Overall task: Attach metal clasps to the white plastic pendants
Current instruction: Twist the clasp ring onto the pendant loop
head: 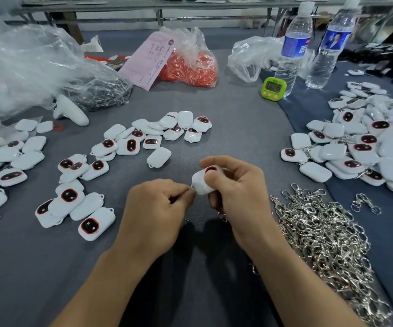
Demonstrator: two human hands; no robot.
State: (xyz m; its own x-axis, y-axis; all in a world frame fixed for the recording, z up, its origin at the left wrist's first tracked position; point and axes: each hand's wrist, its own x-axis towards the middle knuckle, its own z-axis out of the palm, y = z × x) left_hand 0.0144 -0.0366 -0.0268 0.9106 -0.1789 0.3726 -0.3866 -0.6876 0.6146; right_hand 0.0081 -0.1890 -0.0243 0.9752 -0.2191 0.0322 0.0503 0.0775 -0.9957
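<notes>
White pendant (201, 184) sits above the table (238, 138), gripped in the curled right hand (235, 192), and the left hand (160, 208) pinches a tiny metal ring (191, 189) at its loop — so small it could slip out and fall.

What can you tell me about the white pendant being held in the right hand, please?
The white pendant is a rounded, glossy plastic-looking case, with a dark, red-rimmed window mostly hidden under the thumb. The right hand grips it, tilted, above the grey table cover. At its lower-left tip, the left hand pinches a small metal ring.
</notes>
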